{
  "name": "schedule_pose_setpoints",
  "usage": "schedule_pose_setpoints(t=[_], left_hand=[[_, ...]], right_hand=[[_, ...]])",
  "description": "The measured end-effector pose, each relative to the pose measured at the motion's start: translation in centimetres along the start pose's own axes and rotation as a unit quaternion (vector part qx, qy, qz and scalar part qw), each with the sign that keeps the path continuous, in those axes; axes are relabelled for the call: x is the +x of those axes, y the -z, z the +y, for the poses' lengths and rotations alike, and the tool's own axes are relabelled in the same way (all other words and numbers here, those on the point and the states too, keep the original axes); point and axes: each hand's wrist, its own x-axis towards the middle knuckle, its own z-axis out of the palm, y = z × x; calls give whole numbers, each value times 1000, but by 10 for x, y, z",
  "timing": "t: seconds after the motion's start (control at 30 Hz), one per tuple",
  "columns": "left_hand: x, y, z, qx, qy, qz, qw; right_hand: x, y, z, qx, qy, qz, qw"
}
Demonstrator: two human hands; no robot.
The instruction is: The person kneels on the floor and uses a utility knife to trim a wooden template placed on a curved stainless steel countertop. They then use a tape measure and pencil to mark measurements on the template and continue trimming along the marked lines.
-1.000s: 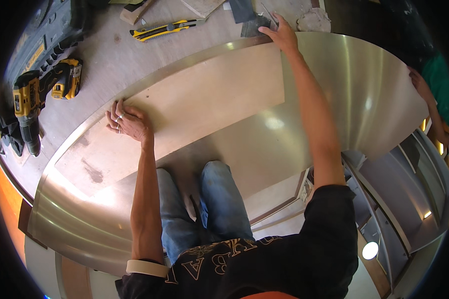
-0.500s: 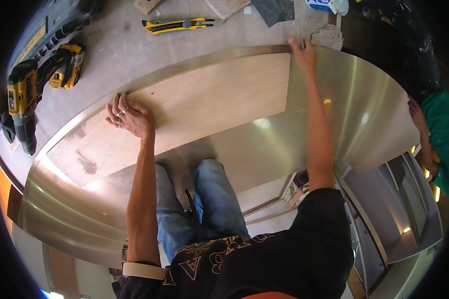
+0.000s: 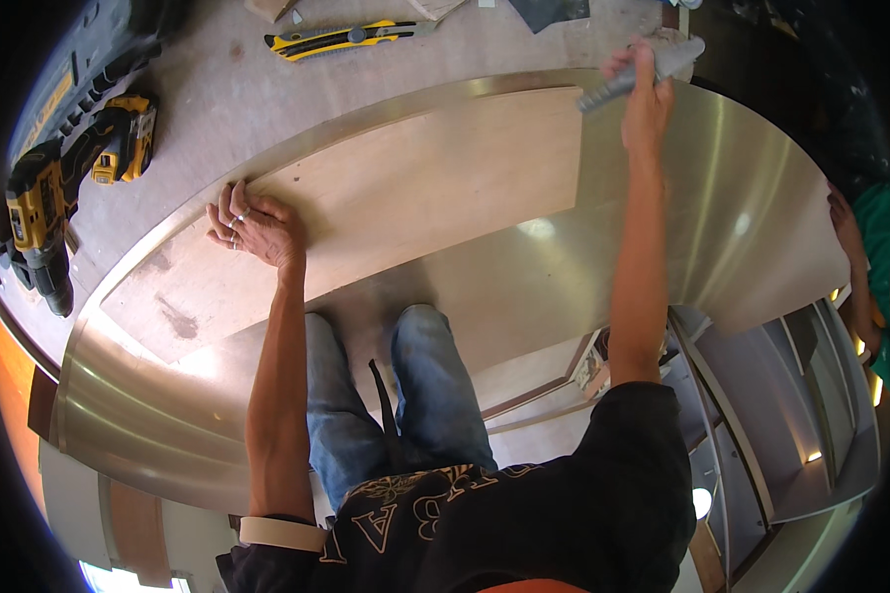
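My left hand (image 3: 257,225) rests on a pale wooden board (image 3: 405,178), its fingers bent, slightly apart and reaching to the board's far edge. It grasps nothing. The board lies on a large, shiny metal sheet (image 3: 524,287) that spans the front of the work surface. Off the board's right end, my right hand (image 3: 647,94) is raised and closed around a grey tool shaped like a utility knife (image 3: 677,59). That tool lies slantwise across the fingers, with a ridged end toward the board.
On the grey work surface (image 3: 208,109) lie a yellow-and-black utility knife (image 3: 351,38) and, at left, a yellow-and-black cordless drill (image 3: 40,222). A dark case (image 3: 79,74) stands behind the drill. At far right, another person's hand (image 3: 843,227) touches the sheet's edge. Shelving (image 3: 742,395) stands lower right.
My right hand has lifted and turned, so the grey tool now shows broadside. My left hand keeps its place on the board. The view has shifted slightly.
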Motion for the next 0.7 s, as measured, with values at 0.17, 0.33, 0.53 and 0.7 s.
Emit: schedule_pose_setpoints(t=[0.17,0.33,0.53,0.7], left_hand=[[-2,-1,-5,6,5,-13,1000],[-3,-3,-10,18,15,-16,1000],[-3,-2,-9,24,15,-13,1000],[-3,-2,-8,15,10,-19,1000]], right_hand=[[23,-29,24,26,-49,-76,996],[18,-33,23,67,-127,-68,987],[15,-35,11,-1,-99,-138,985],[17,-39,6,-39,-84,-126,988]])
